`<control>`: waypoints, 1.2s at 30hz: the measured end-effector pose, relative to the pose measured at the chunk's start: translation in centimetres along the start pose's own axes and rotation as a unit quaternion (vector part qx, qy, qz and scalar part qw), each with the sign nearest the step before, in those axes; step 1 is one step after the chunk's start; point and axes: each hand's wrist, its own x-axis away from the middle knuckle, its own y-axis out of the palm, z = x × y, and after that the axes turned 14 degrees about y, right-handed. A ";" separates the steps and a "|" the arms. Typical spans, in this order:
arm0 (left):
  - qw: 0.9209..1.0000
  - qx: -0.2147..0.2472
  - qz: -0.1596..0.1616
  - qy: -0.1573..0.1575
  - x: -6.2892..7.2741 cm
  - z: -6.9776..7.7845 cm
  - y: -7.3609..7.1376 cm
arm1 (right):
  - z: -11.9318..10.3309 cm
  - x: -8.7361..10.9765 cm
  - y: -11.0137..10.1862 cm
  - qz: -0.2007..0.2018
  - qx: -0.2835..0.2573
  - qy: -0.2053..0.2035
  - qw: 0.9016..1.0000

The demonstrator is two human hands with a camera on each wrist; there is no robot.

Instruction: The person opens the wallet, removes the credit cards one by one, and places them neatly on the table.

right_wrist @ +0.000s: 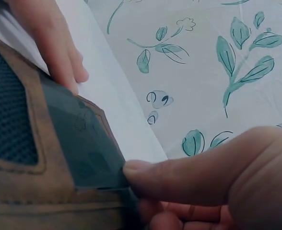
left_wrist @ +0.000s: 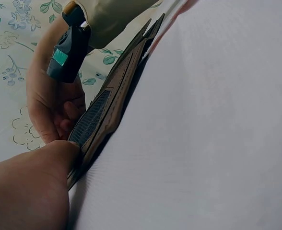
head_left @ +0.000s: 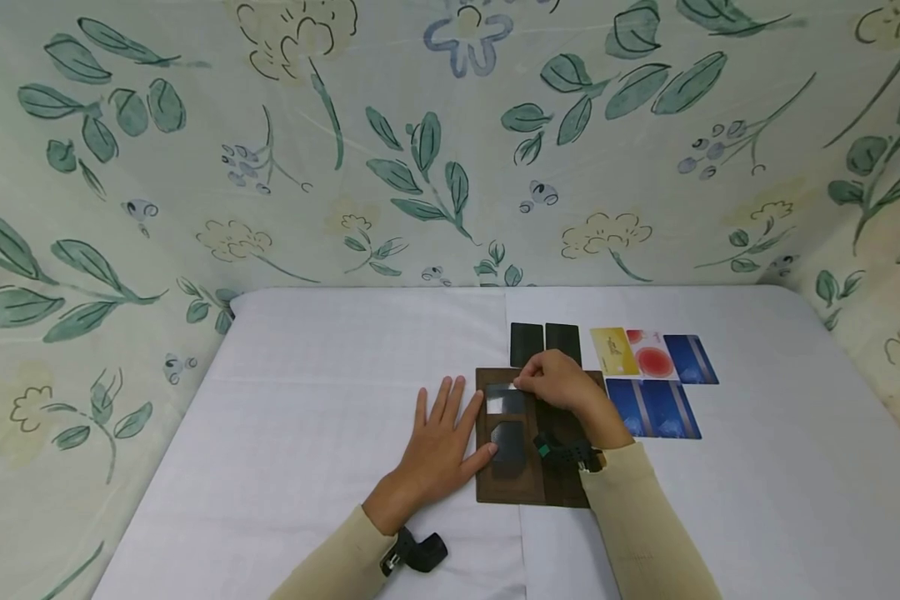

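A brown wallet (head_left: 512, 490) lies spread open on the white table, with a dark mesh window (head_left: 508, 446) in its left half. My right hand (head_left: 566, 385) pinches the end of a dark, glossy card (right_wrist: 83, 139) between thumb and curled fingers, at the wallet's upper left part. In the head view the card's surface (head_left: 504, 400) reflects pale light. The left hand (head_left: 437, 446) lies with fingers spread along the wallet's left edge, its thumb over the window's side. In the left wrist view, the wallet (left_wrist: 116, 103) appears edge-on, beside the left thumb.
Two black cards (head_left: 527, 343) lie just beyond the wallet. To its right are a yellow card (head_left: 613, 350), a red-and-white card (head_left: 652, 358) and several blue cards (head_left: 692, 358). Floral cloth (head_left: 420, 167) hangs behind the table. Both wrists wear black cameras (head_left: 423, 552).
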 end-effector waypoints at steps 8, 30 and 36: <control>1.000 0.013 -0.003 -0.005 -0.1 0.1 0.0 | 0.6 -0.3 0.2 0.002 -0.061 0.014 0.998; 1.000 0.006 -0.007 -0.001 -0.1 0.1 -0.2 | 1.1 -0.5 -0.5 -0.040 -0.061 -0.019 0.997; 1.000 0.012 -0.008 -0.004 -0.1 0.1 -0.3 | 1.4 -1.0 -0.3 -0.063 -0.091 -0.016 0.994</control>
